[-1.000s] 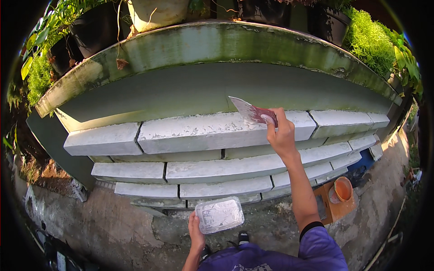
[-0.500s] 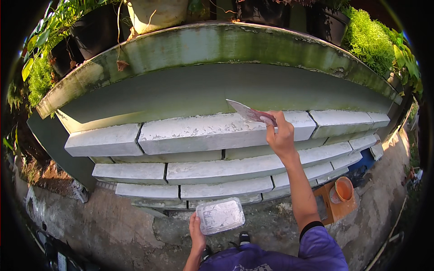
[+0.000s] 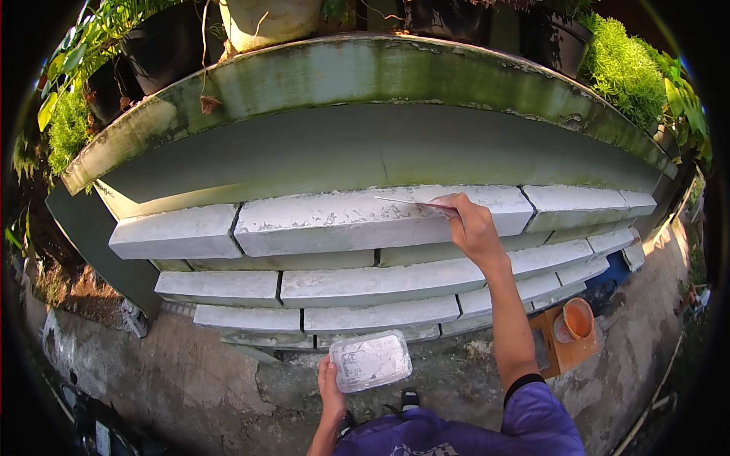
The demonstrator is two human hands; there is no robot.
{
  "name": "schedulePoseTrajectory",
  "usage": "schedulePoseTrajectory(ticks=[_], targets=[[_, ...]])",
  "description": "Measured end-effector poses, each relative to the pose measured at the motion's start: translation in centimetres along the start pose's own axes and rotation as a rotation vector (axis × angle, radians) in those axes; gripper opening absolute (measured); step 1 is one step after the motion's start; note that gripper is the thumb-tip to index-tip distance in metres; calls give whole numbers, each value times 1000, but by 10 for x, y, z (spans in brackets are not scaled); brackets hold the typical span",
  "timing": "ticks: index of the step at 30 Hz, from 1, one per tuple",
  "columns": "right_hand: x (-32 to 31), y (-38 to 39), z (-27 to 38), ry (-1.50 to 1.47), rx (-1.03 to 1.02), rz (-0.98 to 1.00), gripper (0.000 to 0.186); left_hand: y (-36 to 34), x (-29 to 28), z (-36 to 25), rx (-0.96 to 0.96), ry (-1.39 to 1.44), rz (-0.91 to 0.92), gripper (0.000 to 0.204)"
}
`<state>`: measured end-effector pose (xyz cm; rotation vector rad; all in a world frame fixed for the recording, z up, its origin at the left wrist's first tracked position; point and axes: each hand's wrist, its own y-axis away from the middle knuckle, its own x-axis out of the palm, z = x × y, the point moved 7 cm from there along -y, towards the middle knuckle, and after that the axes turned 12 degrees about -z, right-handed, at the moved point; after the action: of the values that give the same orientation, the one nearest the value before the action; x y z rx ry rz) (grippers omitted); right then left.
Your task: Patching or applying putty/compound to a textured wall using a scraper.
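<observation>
My right hand [image 3: 475,229] grips a putty knife [image 3: 417,202] by its reddish handle. The blade is seen nearly edge-on, pointing left over the top face of the long white block [image 3: 319,220] in the upper row; whether it touches the surface I cannot tell. Patchy white filler with grey flecks covers that top face. Lower down, my left hand [image 3: 330,387] holds a clear plastic tray [image 3: 371,361] by its left side. White paste is smeared over the tray's inside.
More stepped rows of white blocks [image 3: 380,313] run below, with dark gaps between them. Above juts a mossy concrete ledge [image 3: 334,76] bearing potted plants. At right, an orange bucket [image 3: 578,319] stands on a wooden box [image 3: 572,354] on the concrete ground.
The putty knife has come down from in front of the wall to the block's top face, its blade turning from broad side to edge-on. My left hand and the tray have barely moved.
</observation>
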<state>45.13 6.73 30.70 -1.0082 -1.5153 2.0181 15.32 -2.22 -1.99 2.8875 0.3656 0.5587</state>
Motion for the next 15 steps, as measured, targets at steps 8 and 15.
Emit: schedulePoseTrajectory(ticks=[8,15], targets=[[7,-3,-14,5,50,-18,24,1,3,3,-45,-2,4,48],[14,7,-3,99,129,189,27,4,4,-2,-13,-17,-8,50]])
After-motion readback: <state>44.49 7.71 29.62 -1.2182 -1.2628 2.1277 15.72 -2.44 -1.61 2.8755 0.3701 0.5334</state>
